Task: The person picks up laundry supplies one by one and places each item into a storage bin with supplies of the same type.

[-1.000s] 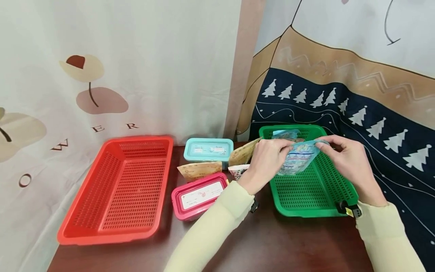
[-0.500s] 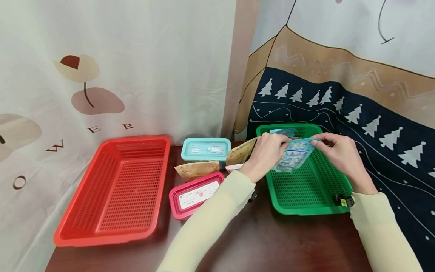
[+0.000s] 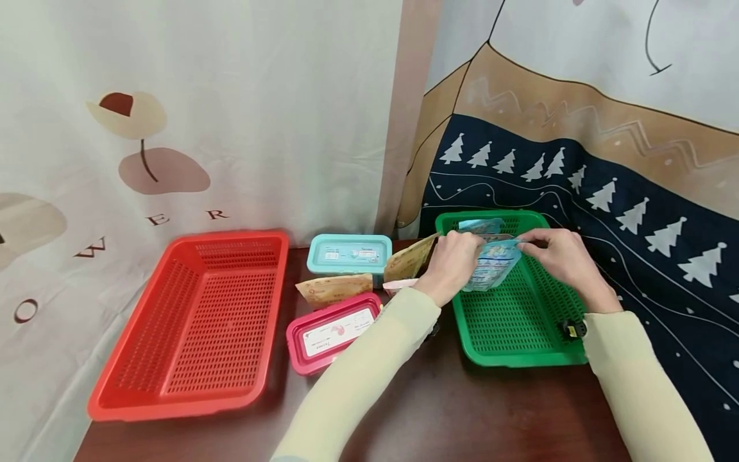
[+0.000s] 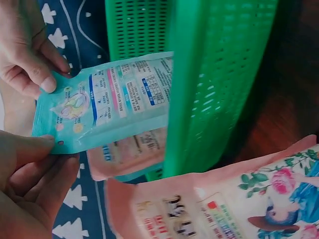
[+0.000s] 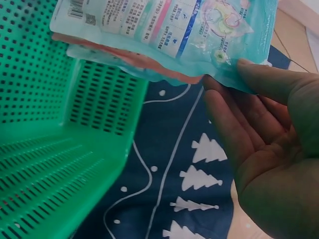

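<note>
My left hand [image 3: 453, 263] and right hand [image 3: 562, 260] pinch the two top corners of a light-blue printed pouch [image 3: 492, 266]. It hangs upright inside the left part of the green basket [image 3: 519, 358]. In the left wrist view, thumbs and fingers grip the corners of that pouch [image 4: 119, 99], and the basket wall [image 4: 199, 89] hides its lower end. A salmon pouch [image 4: 134, 154] stands close behind it in the basket, with another blue pouch [image 3: 482, 226] farther back. In the right wrist view my right thumb lies on the blue pouch [image 5: 149, 22].
Left of the green basket stand a blue lidded box [image 3: 351, 253], a pink lidded box [image 3: 331, 333], brown paper pouches [image 3: 337, 289] and a pink floral pouch [image 4: 279, 199]. A red basket [image 3: 196, 321] sits at the left. Curtains hang behind the brown table [image 3: 479, 417].
My right hand has moved left, carrying its end of the blue pouch toward the basket's left back. The left hand has barely moved. Both hands still hold the pouch.
</note>
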`<state>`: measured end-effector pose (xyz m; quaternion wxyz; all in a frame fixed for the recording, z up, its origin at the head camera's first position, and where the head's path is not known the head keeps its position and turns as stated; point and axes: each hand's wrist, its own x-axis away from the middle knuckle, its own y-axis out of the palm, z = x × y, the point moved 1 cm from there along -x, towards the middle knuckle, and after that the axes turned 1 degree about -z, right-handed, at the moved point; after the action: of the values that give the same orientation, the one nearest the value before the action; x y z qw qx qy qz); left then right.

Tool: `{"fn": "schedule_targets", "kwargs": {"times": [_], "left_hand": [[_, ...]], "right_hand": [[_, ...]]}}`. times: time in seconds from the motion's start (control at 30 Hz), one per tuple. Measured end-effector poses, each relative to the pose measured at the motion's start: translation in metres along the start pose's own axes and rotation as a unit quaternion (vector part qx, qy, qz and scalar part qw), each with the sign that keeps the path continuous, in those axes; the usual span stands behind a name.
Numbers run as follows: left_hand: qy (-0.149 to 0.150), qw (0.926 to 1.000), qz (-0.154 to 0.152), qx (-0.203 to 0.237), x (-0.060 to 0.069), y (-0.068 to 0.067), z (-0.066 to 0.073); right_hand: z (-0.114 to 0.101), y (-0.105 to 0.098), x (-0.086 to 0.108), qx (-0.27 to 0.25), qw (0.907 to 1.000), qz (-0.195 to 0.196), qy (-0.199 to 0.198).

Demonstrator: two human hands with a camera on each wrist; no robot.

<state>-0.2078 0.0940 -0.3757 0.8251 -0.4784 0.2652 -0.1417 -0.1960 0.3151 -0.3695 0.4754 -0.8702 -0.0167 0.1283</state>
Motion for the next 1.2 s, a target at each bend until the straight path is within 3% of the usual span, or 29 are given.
{"fn": "schedule_targets", "kwargs": {"times": [0.27,0.5,0.8,1.03,1.2], "left_hand": [[-0.009,0.9998,-0.018,-0.001,-0.002,0.014,-0.009],[-0.027,0.9985,-0.036,-0.032,-0.005,0.023,-0.013],[-0.017,0.9965,-0.033,-0.074,-0.008,0.027,-0.013],[-0.033,0.9959,-0.034,-0.076,-0.009,0.029,-0.015],[-0.037,0.9973,-0.036,-0.052,-0.008,0.028,-0.016]], "right_hand": [[0.008,0.014,-0.005,0.008,0.9997,-0.008,0.021],[0.013,0.022,-0.005,-0.005,0.9991,-0.024,0.035],[0.017,0.026,-0.006,0.000,0.9995,-0.015,0.028],[0.016,0.027,-0.009,0.007,0.9986,-0.032,0.040],[0.012,0.027,-0.008,0.007,0.9974,-0.051,0.051]]}}
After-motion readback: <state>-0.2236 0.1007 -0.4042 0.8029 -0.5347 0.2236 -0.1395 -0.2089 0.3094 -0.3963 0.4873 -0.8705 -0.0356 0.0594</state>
